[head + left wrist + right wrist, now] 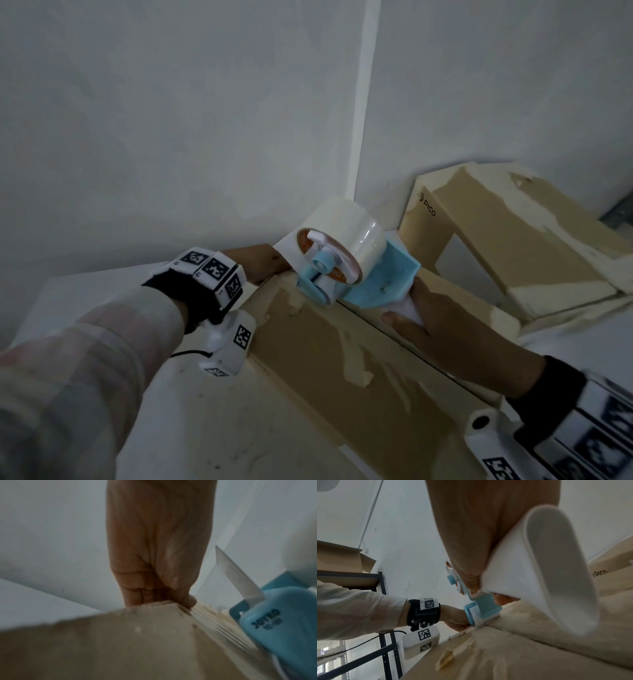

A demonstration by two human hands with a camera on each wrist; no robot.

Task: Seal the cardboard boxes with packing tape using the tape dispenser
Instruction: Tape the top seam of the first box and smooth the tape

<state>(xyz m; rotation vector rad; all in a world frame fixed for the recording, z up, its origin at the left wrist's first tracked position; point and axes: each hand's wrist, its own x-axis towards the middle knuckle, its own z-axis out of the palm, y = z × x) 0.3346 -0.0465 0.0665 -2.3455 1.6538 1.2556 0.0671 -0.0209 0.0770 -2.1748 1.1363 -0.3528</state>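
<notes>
Two hands work along one cardboard box [342,356] lying on the white counter [191,411]. At the left, the left hand [260,262] hooks over the box's far end, fingers [137,596] curled round the corner and thumb pressed on top. Just beside it the blue tape dispenser [359,277] stands on the seam with its roll [346,229] uppermost, near the wall corner. Right of that, the right hand [445,335] wraps its fingers [471,582] round the dispenser's white handle. A second box [507,246] sits close behind.
</notes>
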